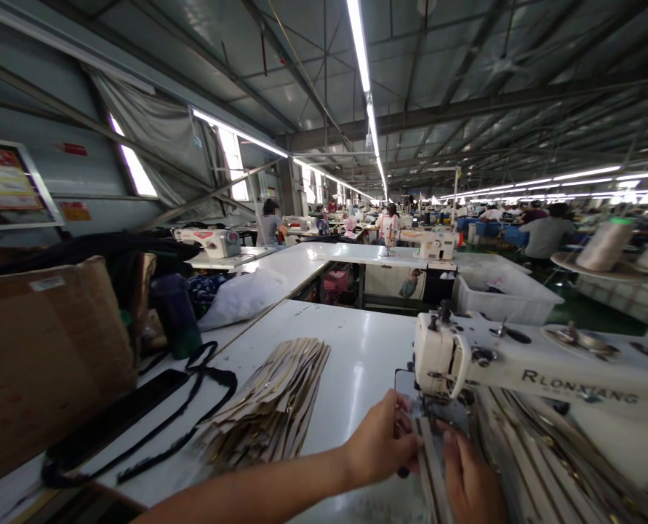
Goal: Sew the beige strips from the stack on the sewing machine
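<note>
A white sewing machine [520, 356] stands at the right, its needle area just beyond my hands. My left hand [383, 440] is closed, fingers pinched at the left edge of a beige zipper strip [431, 473] that runs toward the machine's foot. To the strip's right, my right hand [468, 469] lies along it with fingers stretched out, thumb side not clear. A pile of beige zipper strips [280, 400] rests on the white table [350, 349] left of my hands. More zipper strips [542, 451] hang together under the machine's arm.
A cardboard box [51, 364], a dark bottle [176, 313], a white plastic bag [244, 298] and black straps [214, 378] are at the left. A white bin [503, 291] stands behind the machine, with thread cones [604, 244] at right. Farther back, people sit at other machines.
</note>
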`<state>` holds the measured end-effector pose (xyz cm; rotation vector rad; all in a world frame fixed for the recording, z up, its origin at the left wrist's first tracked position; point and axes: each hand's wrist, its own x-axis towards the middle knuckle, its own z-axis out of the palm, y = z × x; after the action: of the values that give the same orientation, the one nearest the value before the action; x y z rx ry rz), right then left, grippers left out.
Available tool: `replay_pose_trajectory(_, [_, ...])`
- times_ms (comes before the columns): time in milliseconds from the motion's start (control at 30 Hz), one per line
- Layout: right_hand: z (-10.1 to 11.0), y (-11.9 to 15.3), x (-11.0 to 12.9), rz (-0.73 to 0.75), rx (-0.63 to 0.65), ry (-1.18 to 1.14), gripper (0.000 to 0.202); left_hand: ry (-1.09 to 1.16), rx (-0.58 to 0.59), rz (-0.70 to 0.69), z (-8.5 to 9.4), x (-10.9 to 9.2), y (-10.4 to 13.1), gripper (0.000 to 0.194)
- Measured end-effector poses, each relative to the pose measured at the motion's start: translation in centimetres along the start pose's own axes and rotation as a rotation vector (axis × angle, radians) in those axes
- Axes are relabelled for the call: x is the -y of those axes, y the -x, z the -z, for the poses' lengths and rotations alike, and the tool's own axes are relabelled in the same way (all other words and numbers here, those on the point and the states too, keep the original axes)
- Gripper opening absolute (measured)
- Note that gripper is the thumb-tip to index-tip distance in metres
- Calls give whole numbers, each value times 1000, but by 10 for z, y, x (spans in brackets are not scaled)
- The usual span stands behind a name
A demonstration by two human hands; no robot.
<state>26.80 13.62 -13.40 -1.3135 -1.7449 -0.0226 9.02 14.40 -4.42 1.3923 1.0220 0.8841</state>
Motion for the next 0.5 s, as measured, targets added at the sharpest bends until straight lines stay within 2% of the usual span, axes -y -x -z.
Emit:
replay_pose_trajectory(67, [3, -1, -4, 38, 90, -40, 37, -39, -23, 48, 0, 28, -8, 32])
replay_pose_trajectory(133, [5, -1, -4, 50, 193, -61, 40, -87, -16, 59, -1, 40, -13, 20])
replay_pose_trajectory(200, [4, 0, -3, 47, 263, -53, 42, -121, -11, 49, -3, 40, -19, 10])
replay_pose_trajectory(233, [2, 1, -3, 42, 272, -36, 43, -138, -12, 36, -4, 39, -22, 10])
replay_pose_trajectory(367, [-5, 5, -2, 6, 237, 43, 41, -302, 15, -75, -5, 36, -37, 21])
replay_pose_trajectory(500, [-8, 6, 2, -79, 197, 71, 34, -604, 13, -254, -2, 43, -40, 22])
